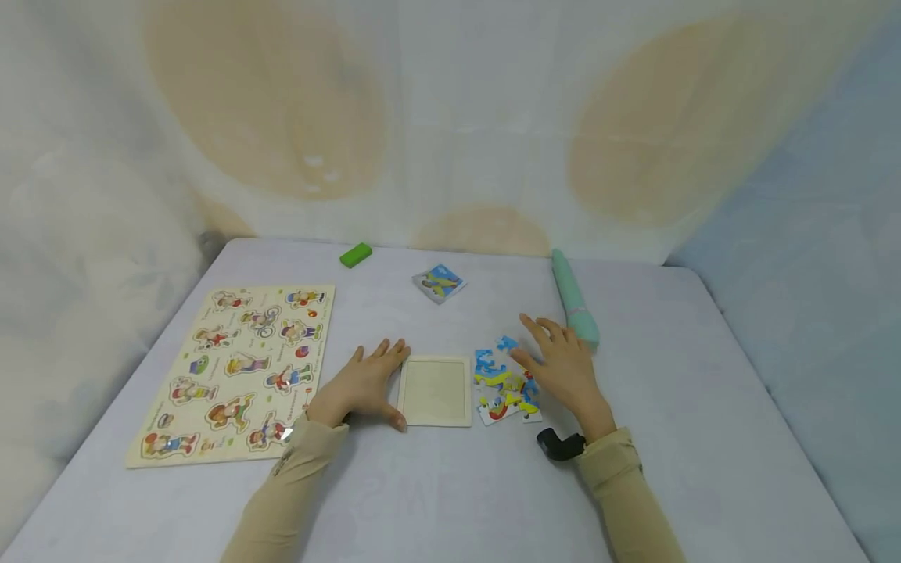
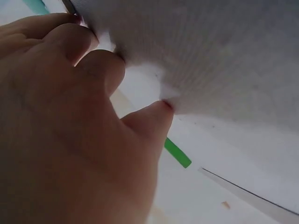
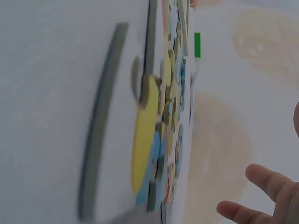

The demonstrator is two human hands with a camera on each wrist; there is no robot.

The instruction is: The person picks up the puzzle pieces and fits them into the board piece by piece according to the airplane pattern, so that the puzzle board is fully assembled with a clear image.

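Observation:
A shallow wooden puzzle tray [image 1: 435,391], with nothing in its recess, lies in the middle of the table. Its left edge meets the spread fingers and thumb of my left hand [image 1: 369,383]; the left wrist view shows that hand [image 2: 88,116] with fingertips on the white surface. Loose jigsaw pieces [image 1: 501,385] in blue, yellow and red are heaped just right of the tray. Over their right side hovers my right hand [image 1: 565,374], fingers apart and holding nothing. In the right wrist view the pieces [image 3: 148,135] appear edge-on, with the hand [image 3: 280,198] at lower right.
A large wooden picture puzzle board [image 1: 242,363] covers the table's left side. At the back lie a green block [image 1: 356,255], a small picture card [image 1: 439,282] and a tapered mint-green roll [image 1: 573,301]. A black wrist mount [image 1: 558,445] sits by my right wrist.

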